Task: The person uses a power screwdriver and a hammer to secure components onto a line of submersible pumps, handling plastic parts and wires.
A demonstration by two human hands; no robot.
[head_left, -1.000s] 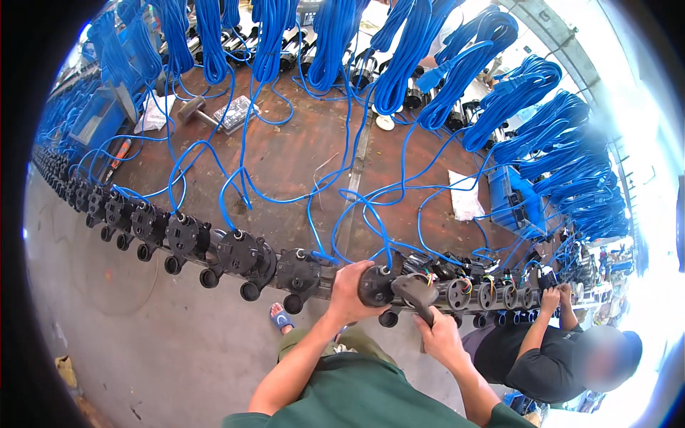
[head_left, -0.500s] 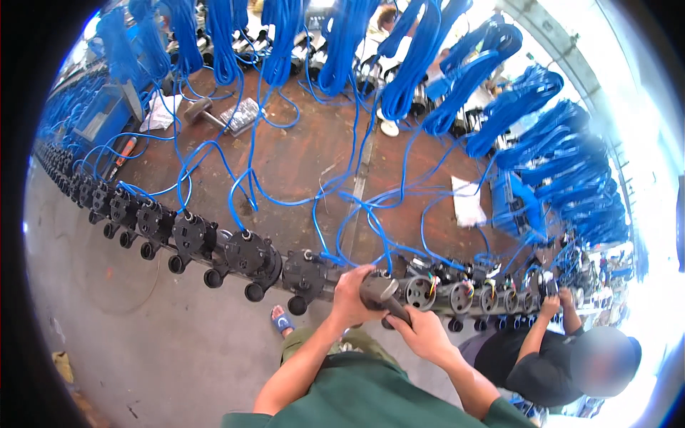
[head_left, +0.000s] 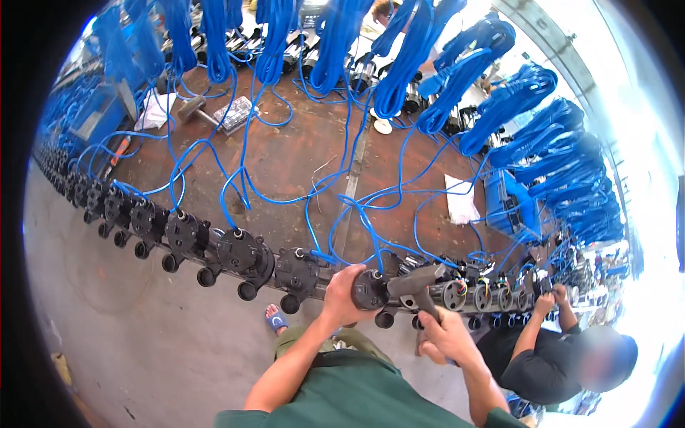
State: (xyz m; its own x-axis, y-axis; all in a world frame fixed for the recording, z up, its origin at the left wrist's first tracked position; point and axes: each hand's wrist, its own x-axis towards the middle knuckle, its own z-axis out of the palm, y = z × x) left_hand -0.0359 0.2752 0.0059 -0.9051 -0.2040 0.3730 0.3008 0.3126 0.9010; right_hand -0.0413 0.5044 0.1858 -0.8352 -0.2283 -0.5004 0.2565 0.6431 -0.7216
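Observation:
With my left hand (head_left: 340, 298) I grip a round black pump housing (head_left: 370, 289) at the table's near edge; a blue cable runs up from it. My right hand (head_left: 452, 337) is wrapped round the handle of a hammer (head_left: 417, 282). The hammer's metal head is just right of the housing, apart from the housing's round face. Left of my left hand stands another black housing (head_left: 297, 271), part of a long row along the edge. Right of the hammer are open cylinders (head_left: 454, 294) with coloured wires showing.
Bundles of blue cable (head_left: 403, 78) hang along the far side, their ends trailing over the brown table (head_left: 285, 164). A mallet (head_left: 194, 110) lies at the far left, near an orange-handled tool (head_left: 121, 148). At right are a blue bin (head_left: 512, 207) and a co-worker (head_left: 546, 357) handling parts.
The hammer has moved right and its head has turned, uncovering the housing's round face. My right hand has shifted right and slightly down; the left keeps its hold.

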